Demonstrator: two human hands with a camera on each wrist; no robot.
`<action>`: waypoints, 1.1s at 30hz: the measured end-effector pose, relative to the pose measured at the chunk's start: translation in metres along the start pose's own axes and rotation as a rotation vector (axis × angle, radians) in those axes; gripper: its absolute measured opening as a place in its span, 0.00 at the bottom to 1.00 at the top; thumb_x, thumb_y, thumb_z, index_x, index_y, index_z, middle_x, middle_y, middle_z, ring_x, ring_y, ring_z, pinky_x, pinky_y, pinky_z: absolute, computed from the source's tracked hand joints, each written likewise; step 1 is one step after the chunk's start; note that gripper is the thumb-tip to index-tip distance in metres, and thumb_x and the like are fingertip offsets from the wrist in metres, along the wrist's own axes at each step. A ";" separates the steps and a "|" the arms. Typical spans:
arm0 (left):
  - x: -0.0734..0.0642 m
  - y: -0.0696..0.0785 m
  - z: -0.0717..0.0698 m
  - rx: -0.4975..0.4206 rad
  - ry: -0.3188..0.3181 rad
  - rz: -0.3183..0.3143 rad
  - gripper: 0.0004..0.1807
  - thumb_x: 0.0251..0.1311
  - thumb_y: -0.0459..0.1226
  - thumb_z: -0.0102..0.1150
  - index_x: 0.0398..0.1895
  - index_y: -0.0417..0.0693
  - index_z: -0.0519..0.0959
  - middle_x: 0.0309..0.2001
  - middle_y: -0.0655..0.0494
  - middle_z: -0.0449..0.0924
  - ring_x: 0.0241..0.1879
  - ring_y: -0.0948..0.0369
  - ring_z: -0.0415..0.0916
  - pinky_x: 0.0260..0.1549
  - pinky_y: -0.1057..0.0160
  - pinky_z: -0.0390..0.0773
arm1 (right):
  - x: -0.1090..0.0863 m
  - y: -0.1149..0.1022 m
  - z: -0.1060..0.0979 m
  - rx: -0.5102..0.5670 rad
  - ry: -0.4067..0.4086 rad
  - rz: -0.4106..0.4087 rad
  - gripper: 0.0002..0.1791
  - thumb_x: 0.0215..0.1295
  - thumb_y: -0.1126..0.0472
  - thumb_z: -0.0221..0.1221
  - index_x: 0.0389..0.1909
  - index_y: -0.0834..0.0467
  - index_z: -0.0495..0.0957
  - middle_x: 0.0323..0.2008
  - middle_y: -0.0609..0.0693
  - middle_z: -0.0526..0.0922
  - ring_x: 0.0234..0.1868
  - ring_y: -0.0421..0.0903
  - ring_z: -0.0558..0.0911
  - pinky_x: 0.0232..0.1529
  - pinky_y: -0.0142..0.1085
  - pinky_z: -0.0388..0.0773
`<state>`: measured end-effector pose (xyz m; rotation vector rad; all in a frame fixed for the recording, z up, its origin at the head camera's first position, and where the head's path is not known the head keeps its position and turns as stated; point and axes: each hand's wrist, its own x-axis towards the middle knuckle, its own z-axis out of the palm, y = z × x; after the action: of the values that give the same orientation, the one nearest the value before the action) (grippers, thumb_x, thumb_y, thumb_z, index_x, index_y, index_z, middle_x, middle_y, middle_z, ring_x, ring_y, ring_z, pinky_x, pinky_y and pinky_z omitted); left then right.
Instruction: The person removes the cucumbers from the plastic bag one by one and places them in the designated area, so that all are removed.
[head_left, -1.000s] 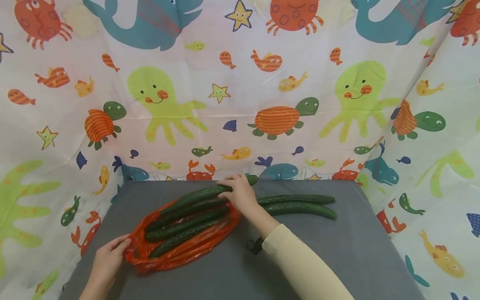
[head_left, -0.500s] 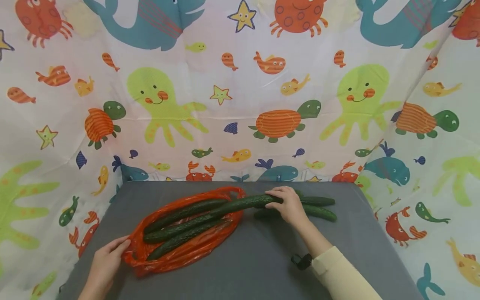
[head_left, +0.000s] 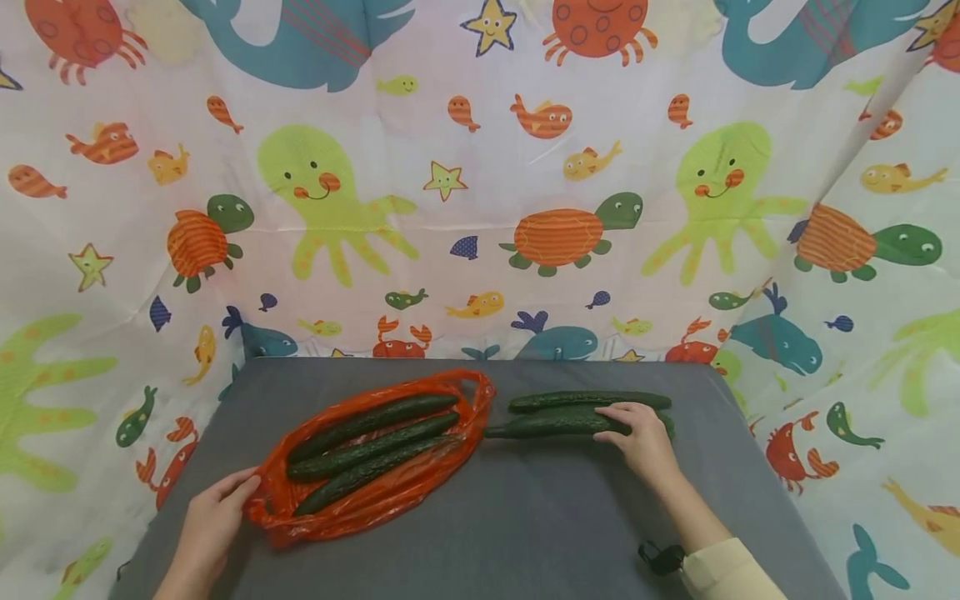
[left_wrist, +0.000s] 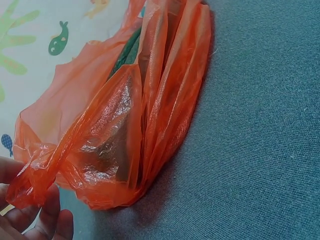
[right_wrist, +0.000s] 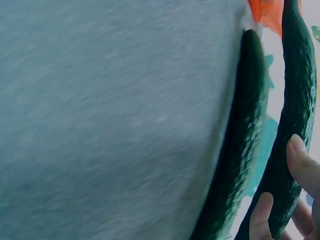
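At the left, my left hand (head_left: 213,512) pinches the gathered end of an orange-red plastic bag (head_left: 375,508). The left wrist view shows the bunched plastic (left_wrist: 37,177) between thumb and fingers. Three long green cucumbers (head_left: 371,447) lie side by side in the bag's wide mouth. Over on the right, my right hand (head_left: 645,442) grips another cucumber (head_left: 551,422) near one end, thumb and fingers around it in the right wrist view. Behind it lies a cucumber (head_left: 577,400) on the table. The tip of one more (head_left: 670,427) shows past my hand, the rest hidden.
The grey table (head_left: 510,525) runs up to a cloth curtain (head_left: 450,233) printed with sea animals, which stands at the back and both sides. A small black object (head_left: 662,558) hangs beside the right wrist near the sleeve cuff (head_left: 723,575).
My right hand has lifted a cucumber out of the bag and carried it right, down beside the cucumbers there. The left hand keeps its hold on the bag in place.
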<state>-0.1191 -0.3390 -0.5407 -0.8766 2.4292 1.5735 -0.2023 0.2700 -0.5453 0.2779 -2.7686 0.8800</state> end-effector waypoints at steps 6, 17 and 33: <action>0.000 0.001 -0.002 -0.005 0.005 -0.016 0.36 0.75 0.57 0.45 0.72 0.39 0.68 0.72 0.34 0.63 0.69 0.40 0.61 0.64 0.37 0.67 | -0.005 0.018 0.005 -0.029 -0.029 0.033 0.24 0.51 0.59 0.75 0.52 0.56 0.87 0.51 0.60 0.85 0.58 0.65 0.76 0.58 0.65 0.70; 0.001 -0.002 -0.001 -0.005 0.003 -0.025 0.38 0.74 0.59 0.45 0.72 0.38 0.67 0.72 0.34 0.63 0.70 0.40 0.61 0.64 0.36 0.66 | -0.007 0.023 0.003 -0.087 -0.137 0.063 0.23 0.55 0.57 0.74 0.53 0.58 0.86 0.50 0.61 0.85 0.55 0.66 0.80 0.56 0.62 0.74; -0.004 -0.001 -0.001 -0.009 -0.027 -0.041 0.38 0.76 0.58 0.42 0.74 0.37 0.64 0.75 0.33 0.58 0.72 0.38 0.56 0.67 0.37 0.64 | -0.004 0.038 0.000 0.021 -0.042 0.230 0.21 0.56 0.57 0.74 0.52 0.55 0.86 0.61 0.59 0.79 0.64 0.64 0.74 0.61 0.64 0.70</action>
<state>-0.1154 -0.3382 -0.5396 -0.8944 2.3720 1.5733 -0.2082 0.3010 -0.5667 -0.0196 -2.8726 0.9658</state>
